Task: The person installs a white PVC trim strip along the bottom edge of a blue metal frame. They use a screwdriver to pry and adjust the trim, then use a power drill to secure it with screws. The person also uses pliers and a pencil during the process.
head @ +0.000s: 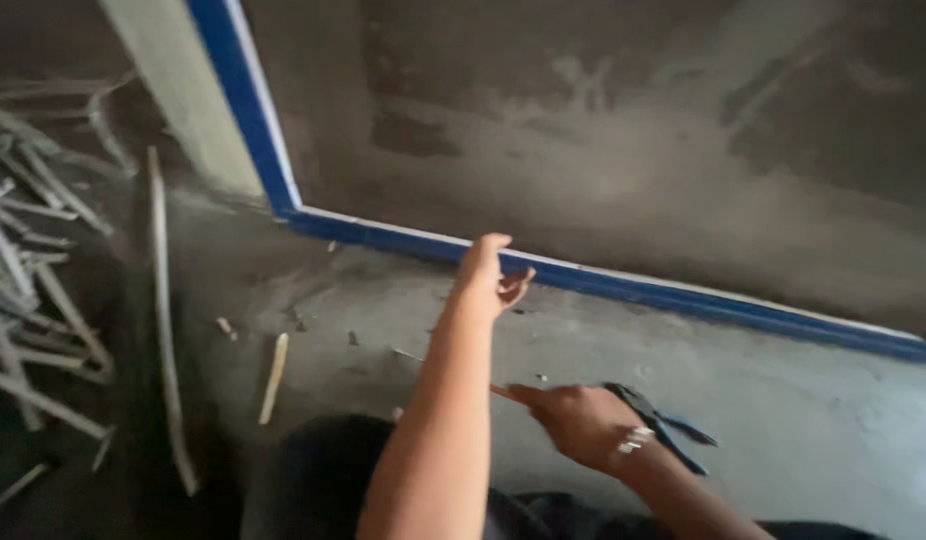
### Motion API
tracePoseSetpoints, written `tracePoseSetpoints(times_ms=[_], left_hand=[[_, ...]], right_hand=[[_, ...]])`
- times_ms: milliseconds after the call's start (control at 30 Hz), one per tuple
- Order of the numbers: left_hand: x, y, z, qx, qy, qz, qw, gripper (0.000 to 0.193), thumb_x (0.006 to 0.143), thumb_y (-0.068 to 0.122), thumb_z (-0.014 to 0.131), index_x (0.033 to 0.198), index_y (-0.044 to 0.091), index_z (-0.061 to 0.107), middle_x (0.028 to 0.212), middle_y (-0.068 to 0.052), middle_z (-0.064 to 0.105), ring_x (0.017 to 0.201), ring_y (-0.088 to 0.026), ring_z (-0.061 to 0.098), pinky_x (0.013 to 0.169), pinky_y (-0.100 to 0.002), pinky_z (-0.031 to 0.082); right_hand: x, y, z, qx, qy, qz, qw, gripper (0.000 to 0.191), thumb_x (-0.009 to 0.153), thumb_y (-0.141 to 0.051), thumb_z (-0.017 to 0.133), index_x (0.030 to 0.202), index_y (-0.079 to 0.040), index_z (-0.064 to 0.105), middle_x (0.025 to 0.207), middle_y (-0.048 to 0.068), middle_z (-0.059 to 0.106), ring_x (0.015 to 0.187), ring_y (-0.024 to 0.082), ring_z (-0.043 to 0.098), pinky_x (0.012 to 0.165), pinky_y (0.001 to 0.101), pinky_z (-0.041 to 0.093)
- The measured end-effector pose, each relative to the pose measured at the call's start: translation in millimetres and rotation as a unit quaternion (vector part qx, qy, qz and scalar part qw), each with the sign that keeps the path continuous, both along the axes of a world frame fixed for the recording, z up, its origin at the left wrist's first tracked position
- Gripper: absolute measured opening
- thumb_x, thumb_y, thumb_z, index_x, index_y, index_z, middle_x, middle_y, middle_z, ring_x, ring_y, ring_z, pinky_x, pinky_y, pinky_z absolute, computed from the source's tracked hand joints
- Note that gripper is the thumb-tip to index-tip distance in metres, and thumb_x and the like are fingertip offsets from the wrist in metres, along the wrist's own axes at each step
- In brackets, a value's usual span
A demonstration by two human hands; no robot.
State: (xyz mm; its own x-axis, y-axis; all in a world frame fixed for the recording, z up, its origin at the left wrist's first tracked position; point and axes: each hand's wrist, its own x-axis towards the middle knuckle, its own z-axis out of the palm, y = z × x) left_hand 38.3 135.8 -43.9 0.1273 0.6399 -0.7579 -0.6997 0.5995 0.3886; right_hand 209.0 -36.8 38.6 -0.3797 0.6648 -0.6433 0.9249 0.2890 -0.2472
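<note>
The left hand (488,275) reaches out to the blue strip (623,285) that runs along the foot of the grey wall (633,130), fingers loosely open and touching or nearly touching its top edge, gripping nothing. The right hand (578,425) sits nearer the body, clenched round a pair of dark-handled pliers (663,425) held low over the concrete floor (803,400); their jaws are hidden behind the hand. A thin stick (274,377) lies loose on the floor to the left, and a heap of pale offcuts (33,300) is well apart at the far left. To do this well, I judge the left hand should press the strip flat against the wall before the pliers come in, keeping fingertips clear of the tool.
</note>
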Motion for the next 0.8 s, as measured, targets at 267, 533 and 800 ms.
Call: tracePoseSetpoints(times_ms=[267, 533, 800], left_hand=[[1.5, -17.5, -12.2, -0.004, 0.109, 0.021, 0.994, 0.041, 0.093, 0.036, 0.061, 0.127, 0.013, 0.054, 0.09, -0.018, 0.071, 0.065, -0.028, 0.07, 0.05, -0.039, 0.051], [48.7, -41.4, 27.9, 0.14, 0.618, -0.249, 0.732, 0.036, 0.098, 0.038, 0.064, 0.097, 0.003, 0.075, 0.091, -0.015, 0.078, 0.076, -0.032, 0.075, 0.064, -0.042, 0.057], [68.2, -60.2, 25.8, 0.333, 0.81, -0.151, 0.458, 0.034, 0.077, 0.023, 0.08, 0.107, 0.012, 0.067, 0.111, -0.015, 0.068, 0.108, -0.037, 0.062, 0.091, -0.049, 0.05]], right_hand=[[195.8, -29.8, 66.0, 0.163, 0.001, -0.205, 0.965, 0.045, 0.09, -0.033, 0.067, 0.135, -0.038, 0.064, 0.068, 0.007, 0.079, 0.062, 0.023, 0.078, 0.067, 0.0349, 0.065], [248.7, -22.6, 99.2, 0.217, 0.014, -0.234, 0.948, 0.047, 0.089, -0.025, 0.062, 0.135, -0.032, 0.061, 0.077, 0.007, 0.079, 0.067, 0.024, 0.077, 0.067, 0.0407, 0.062], [249.7, 0.1, 107.8, 0.091, -0.127, -0.254, 0.955, 0.048, 0.097, -0.025, 0.06, 0.143, -0.038, 0.057, 0.082, 0.009, 0.08, 0.072, 0.021, 0.077, 0.075, 0.0364, 0.064]])
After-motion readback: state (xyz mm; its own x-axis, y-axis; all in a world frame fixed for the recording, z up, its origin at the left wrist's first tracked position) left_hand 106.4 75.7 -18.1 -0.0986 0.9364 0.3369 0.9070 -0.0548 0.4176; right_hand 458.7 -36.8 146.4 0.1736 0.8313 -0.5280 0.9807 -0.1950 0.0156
